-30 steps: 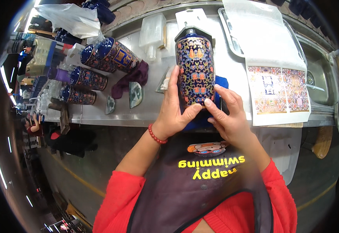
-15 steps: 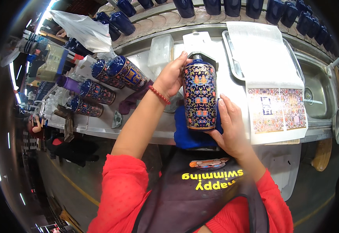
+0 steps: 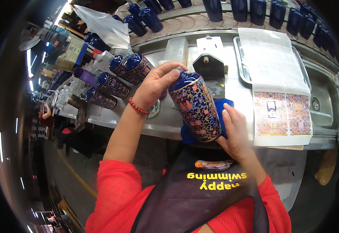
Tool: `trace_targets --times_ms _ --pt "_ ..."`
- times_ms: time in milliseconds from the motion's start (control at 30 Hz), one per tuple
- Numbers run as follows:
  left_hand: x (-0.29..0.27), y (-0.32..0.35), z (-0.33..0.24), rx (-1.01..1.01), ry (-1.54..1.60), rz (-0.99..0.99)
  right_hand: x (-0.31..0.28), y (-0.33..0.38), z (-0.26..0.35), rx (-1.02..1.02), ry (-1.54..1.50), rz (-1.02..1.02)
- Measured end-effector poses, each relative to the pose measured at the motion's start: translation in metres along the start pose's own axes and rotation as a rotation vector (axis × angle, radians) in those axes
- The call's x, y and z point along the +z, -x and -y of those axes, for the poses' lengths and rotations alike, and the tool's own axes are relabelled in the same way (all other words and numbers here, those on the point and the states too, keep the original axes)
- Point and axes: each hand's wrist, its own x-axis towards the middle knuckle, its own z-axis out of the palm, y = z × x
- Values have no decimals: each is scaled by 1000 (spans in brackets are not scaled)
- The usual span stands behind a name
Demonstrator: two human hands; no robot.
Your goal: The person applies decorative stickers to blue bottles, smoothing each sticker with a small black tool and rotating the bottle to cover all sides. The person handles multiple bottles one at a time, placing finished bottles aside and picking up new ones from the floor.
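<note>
From my remote seat, with the tall blue flower-patterned bottle as clock centre, I read its surface as smooth and glossy, its shoulder glinting. The crumpled blue cloth at seven o'clock looks soft and matt. At eight, I see the silver-grey metal bench shine dully. The white, multicolour-printed paper sheet at three looks smooth; the whitish translucent plastic bag at ten is creased and shiny.

Worktop bright, floor dim; bottle glints; edges bowed, corners black.
</note>
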Motion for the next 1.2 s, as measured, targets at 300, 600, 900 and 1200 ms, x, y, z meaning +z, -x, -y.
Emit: trace_targets --times_ms 300,600,900,1200 --pt "0 114 -79 70 -383 -124 7 -13 11 -216 -52 -46" --pt "78 264 -54 274 -1128 -836 41 -15 40 -288 -251 348" --pt "101 428 45 -153 -1404 -1447 97 -33 89 -466 -184 499" --pt "107 600 217 -744 -1152 -1691 232 -72 112 -688 80 656"
